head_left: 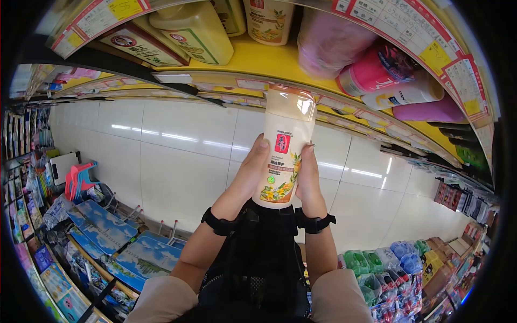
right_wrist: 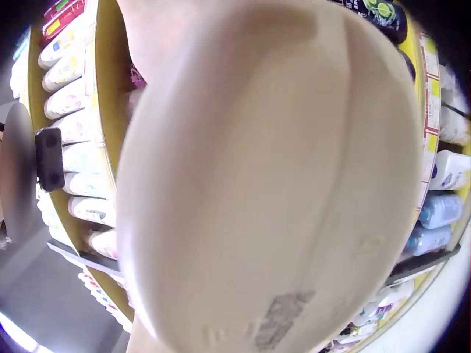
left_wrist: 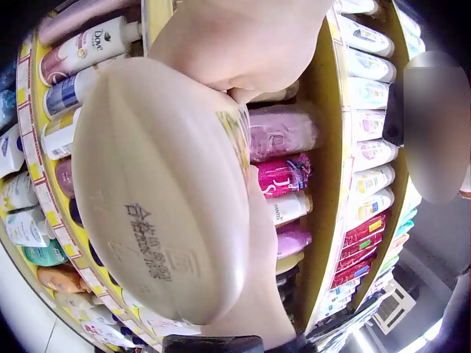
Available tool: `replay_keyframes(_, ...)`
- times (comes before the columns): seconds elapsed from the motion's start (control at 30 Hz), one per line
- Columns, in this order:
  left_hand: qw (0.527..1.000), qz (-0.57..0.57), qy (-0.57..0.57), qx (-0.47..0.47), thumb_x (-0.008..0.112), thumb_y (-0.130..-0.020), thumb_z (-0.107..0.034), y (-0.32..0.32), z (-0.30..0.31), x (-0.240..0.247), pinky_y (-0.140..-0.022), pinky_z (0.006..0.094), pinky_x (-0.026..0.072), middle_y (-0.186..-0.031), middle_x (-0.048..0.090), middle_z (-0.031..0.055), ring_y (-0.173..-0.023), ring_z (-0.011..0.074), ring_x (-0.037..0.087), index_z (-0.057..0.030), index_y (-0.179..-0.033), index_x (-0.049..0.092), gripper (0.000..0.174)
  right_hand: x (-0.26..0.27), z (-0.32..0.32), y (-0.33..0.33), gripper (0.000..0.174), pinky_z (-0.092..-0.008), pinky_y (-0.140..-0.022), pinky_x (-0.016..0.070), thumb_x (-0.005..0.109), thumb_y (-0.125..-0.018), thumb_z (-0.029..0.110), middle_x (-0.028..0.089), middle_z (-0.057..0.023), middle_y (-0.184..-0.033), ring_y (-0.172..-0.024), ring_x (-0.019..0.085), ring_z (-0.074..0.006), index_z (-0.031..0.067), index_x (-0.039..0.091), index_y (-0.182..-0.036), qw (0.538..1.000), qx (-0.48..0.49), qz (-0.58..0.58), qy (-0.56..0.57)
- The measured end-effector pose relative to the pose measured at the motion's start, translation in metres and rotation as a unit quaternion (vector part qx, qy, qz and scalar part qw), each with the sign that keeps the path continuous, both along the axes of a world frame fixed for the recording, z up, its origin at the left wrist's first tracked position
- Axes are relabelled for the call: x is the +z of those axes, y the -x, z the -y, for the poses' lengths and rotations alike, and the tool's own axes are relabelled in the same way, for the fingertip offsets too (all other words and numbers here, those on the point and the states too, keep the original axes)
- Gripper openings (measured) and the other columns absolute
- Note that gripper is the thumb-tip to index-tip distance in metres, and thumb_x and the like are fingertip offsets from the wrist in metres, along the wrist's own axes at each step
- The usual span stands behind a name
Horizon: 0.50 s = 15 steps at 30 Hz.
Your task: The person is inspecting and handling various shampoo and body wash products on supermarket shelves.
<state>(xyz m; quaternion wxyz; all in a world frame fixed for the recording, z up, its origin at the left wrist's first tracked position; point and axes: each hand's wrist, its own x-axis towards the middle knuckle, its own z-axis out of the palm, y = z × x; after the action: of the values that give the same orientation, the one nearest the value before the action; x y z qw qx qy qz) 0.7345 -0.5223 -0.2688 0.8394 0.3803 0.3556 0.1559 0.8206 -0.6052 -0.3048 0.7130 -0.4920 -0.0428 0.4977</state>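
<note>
A cream shampoo bottle (head_left: 283, 156) with a red logo and orange flowers on its label is held upright in front of the body, its label facing the head camera. My left hand (head_left: 250, 168) grips its left side, thumb along the edge. On the opposite side my right hand (head_left: 308, 175) holds it the same way, thumb tip by the label. The fingers behind the bottle are hidden in the head view. Printed dark characters show on the bottle's base (left_wrist: 158, 191) in the left wrist view. That base fills most of the right wrist view.
Just beyond the bottle runs a yellow shelf (head_left: 258, 52) with pump bottles (head_left: 194, 35), a pink bottle (head_left: 371, 67) and price tags. Blue folding tables (head_left: 148, 253) lean at lower left. Wrapped green bottles (head_left: 356, 262) are stacked at lower right on the tiled floor (head_left: 177, 156).
</note>
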Motion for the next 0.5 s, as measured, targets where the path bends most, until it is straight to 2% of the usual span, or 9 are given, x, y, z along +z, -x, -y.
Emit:
replay_keyframes(0.1, 1.000, -0.009, 0.011, -0.001, 0.029, -0.093, -0.037, -0.001, 0.002, -0.002, -0.092, 0.0274, 0.0333, -0.114, 0.044, 0.0109, -0.107, 0.0150, 0.042, -0.0018, -0.118, 0.034, 0.044, 0.000, 0.001, -0.001, 0.059, -0.0272, -0.091, 0.0344, 0.034, -0.089, 0.046, 0.041, -0.0118, -0.121, -0.110, 0.041, -0.0160, 0.0016, 0.027, -0.127, 0.999, -0.011, -0.051, 0.001)
replay_keyframes(0.23, 1.000, 0.002, 0.028, -0.014, 0.029, -0.093, -0.036, 0.001, 0.002, -0.012, -0.092, 0.0277, 0.0334, -0.115, 0.044, 0.0103, -0.108, 0.0150, 0.041, -0.0021, -0.120, 0.034, 0.043, 0.000, 0.002, 0.002, 0.054, -0.0266, -0.090, 0.0358, 0.037, -0.090, 0.041, 0.043, -0.0106, -0.119, -0.108, 0.042, -0.0149, 0.0020, 0.028, -0.127, 0.999, -0.024, -0.037, 0.010)
replay_keyframes(0.3, 0.998, -0.021, 0.066, -0.002, 0.029, -0.093, -0.034, 0.001, 0.002, -0.016, -0.091, 0.0277, 0.0345, -0.116, 0.044, 0.0099, -0.108, 0.0150, 0.043, -0.0023, -0.121, 0.034, 0.042, 0.002, 0.002, 0.003, 0.048, -0.0267, -0.088, 0.0372, 0.045, -0.089, 0.028, 0.045, -0.0097, -0.117, -0.106, 0.044, -0.0142, 0.0022, 0.030, -0.126, 1.000, -0.017, -0.008, 0.024)
replay_keyframes(0.33, 0.998, -0.021, 0.066, -0.002, 0.029, -0.093, -0.034, 0.002, 0.001, -0.018, -0.091, 0.0277, 0.0345, -0.116, 0.044, 0.0099, -0.108, 0.0150, 0.043, -0.0023, -0.121, 0.034, 0.042, -0.001, 0.003, 0.003, 0.048, -0.0267, -0.088, 0.0372, 0.045, -0.089, 0.028, 0.045, -0.0097, -0.117, -0.106, 0.044, -0.0142, 0.0022, 0.030, -0.126, 1.000, -0.017, -0.008, 0.024)
replay_keyframes(0.4, 0.995, -0.047, 0.093, 0.004, 0.031, -0.093, -0.034, 0.003, 0.001, -0.023, -0.089, 0.0281, 0.0368, -0.114, 0.046, 0.0095, -0.105, 0.0154, 0.046, -0.0022, -0.121, 0.035, 0.042, -0.012, 0.006, 0.005, 0.046, -0.0269, -0.087, 0.0386, 0.050, -0.086, 0.016, 0.047, -0.0093, -0.115, -0.104, 0.046, -0.0140, 0.0020, 0.032, -0.125, 0.999, 0.018, 0.014, 0.029)
replay_keyframes(0.5, 0.993, -0.075, 0.092, -0.017, 0.034, -0.092, -0.036, 0.006, 0.002, -0.032, -0.088, 0.0284, 0.0385, -0.112, 0.048, 0.0099, -0.103, 0.0159, 0.048, -0.0018, -0.120, 0.036, 0.044, -0.024, 0.009, 0.010, 0.048, -0.0277, -0.086, 0.0394, 0.054, -0.084, 0.015, 0.048, -0.0097, -0.115, -0.103, 0.047, -0.0147, 0.0020, 0.033, -0.124, 0.999, 0.026, 0.007, 0.039)
